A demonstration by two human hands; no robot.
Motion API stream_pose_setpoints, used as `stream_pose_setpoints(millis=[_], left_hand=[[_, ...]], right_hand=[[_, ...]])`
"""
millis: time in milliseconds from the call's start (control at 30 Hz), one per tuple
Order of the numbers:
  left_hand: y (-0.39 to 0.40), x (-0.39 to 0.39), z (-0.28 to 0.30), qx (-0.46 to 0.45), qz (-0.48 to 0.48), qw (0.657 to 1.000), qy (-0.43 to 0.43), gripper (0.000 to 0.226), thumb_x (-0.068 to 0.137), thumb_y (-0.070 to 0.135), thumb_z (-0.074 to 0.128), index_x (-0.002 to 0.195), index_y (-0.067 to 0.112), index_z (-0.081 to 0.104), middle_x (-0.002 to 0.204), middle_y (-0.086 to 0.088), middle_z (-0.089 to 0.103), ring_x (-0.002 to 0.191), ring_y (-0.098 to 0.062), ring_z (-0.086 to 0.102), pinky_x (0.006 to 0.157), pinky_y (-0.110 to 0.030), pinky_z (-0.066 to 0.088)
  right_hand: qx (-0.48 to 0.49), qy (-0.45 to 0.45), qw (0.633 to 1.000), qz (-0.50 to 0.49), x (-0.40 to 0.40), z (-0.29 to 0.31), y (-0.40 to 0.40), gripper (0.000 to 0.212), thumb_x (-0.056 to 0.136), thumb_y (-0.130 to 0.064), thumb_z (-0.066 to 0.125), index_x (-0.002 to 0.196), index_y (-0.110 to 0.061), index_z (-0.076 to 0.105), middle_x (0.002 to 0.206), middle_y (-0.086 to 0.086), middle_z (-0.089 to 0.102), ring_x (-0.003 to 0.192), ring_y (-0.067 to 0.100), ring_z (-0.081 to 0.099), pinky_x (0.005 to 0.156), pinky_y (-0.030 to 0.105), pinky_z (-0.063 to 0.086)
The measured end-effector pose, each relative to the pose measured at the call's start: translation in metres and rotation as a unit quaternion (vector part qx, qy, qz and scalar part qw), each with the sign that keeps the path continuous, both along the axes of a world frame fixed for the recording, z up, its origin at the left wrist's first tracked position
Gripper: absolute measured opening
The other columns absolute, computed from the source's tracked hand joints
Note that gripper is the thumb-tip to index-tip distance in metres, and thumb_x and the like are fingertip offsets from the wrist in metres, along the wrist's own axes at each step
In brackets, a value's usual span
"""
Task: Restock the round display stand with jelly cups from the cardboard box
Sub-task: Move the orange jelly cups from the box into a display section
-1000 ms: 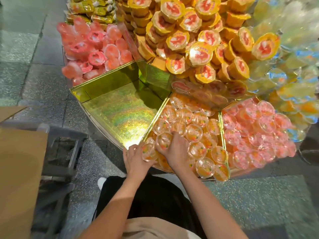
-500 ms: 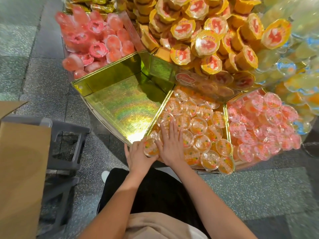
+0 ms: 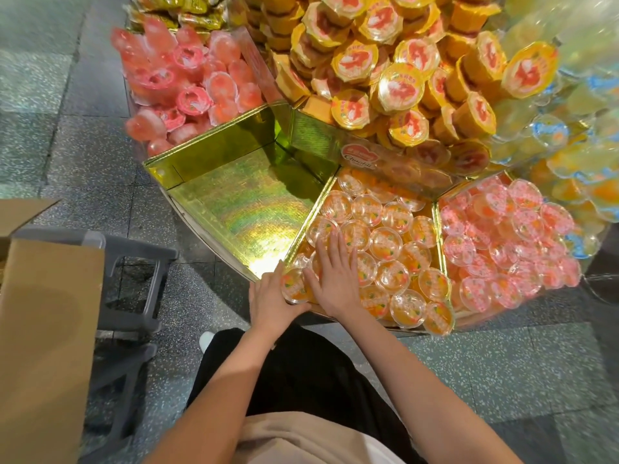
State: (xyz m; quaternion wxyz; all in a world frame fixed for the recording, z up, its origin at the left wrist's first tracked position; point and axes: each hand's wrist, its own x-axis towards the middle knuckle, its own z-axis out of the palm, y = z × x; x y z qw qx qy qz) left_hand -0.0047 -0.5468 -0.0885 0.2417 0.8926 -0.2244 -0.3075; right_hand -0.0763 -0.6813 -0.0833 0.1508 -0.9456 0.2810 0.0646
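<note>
Speckled floor (image 3: 67, 135) lies under the round display stand (image 3: 187, 209). At six o'clock, my right hand (image 3: 336, 279) now lies flat on the orange jelly cups (image 3: 385, 242), no longer curled. My left hand (image 3: 271, 303) holds one jelly cup (image 3: 294, 288) at the rim, so this bin looks nearly full; the cardboard box (image 3: 43, 323) waits at nine.

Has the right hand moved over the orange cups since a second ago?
Yes. The right hand went from curled at the tray's near edge to lying flat, fingers reaching further in.

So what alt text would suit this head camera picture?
A person's right hand lies flat on orange jelly cups in a gold display stand, while the left hand holds one cup at its edge.
</note>
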Motion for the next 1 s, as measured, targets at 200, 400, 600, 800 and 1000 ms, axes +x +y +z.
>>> stream_pose_setpoints(millis=[200, 400, 600, 800, 1000], left_hand=[[0.01, 0.026, 0.011, -0.043, 0.007, 0.992, 0.118, 0.077, 0.084, 0.038, 0.07, 0.148, 0.019, 0.032, 0.132, -0.002, 0.048, 0.109, -0.019, 0.056, 0.099, -0.037, 0.045], [0.039, 0.072, 0.03, -0.012, -0.003, 0.983, 0.183, 0.049, 0.088, 0.026, 0.066, 0.134, 0.017, 0.052, 0.108, -0.001, 0.061, 0.093, -0.018, 0.059, 0.089, -0.03, 0.047], [0.102, 0.126, 0.046, -0.01, 0.059, 0.986, 0.155, 0.047, 0.09, 0.028, 0.064, 0.135, 0.019, 0.052, 0.117, -0.005, 0.061, 0.106, -0.021, 0.059, 0.092, -0.029, 0.044], [0.199, 0.171, 0.053, -0.072, 0.231, 0.958, 0.157, 0.043, 0.091, 0.016, 0.064, 0.131, 0.008, 0.054, 0.113, -0.015, 0.064, 0.089, -0.018, 0.059, 0.083, -0.028, 0.046], [0.302, 0.188, 0.051, -0.111, 0.393, 0.905, 0.119, 0.034, 0.091, 0.01, 0.063, 0.124, 0.004, 0.058, 0.112, -0.013, 0.065, 0.103, -0.028, 0.062, 0.091, -0.031, 0.046]], right_hand=[[0.025, -0.086, 0.996, 0.007, 0.034, 0.03, -0.001, 0.032, 0.089, -0.018, 0.047, 0.111, -0.008, 0.069, 0.12, 0.014, 0.062, 0.122, 0.034, 0.049, 0.115, 0.044, 0.019], [0.07, -0.058, 0.994, 0.061, 0.095, 0.053, 0.022, 0.032, 0.091, -0.015, 0.046, 0.116, -0.016, 0.066, 0.1, 0.005, 0.069, 0.101, 0.026, 0.056, 0.092, 0.035, 0.03], [0.035, 0.033, 0.981, 0.19, 0.169, 0.061, 0.075, 0.03, 0.095, -0.025, 0.044, 0.117, -0.02, 0.063, 0.109, 0.006, 0.068, 0.107, 0.027, 0.058, 0.09, 0.035, 0.035], [0.018, 0.079, 0.949, 0.305, 0.248, 0.06, 0.161, 0.026, 0.093, -0.03, 0.047, 0.11, -0.019, 0.063, 0.109, 0.009, 0.068, 0.107, 0.028, 0.061, 0.088, 0.036, 0.041], [0.065, 0.108, 0.909, 0.398, 0.315, 0.058, 0.267, 0.03, 0.094, -0.024, 0.048, 0.12, -0.018, 0.062, 0.114, 0.012, 0.066, 0.109, 0.032, 0.059, 0.09, 0.038, 0.044]])
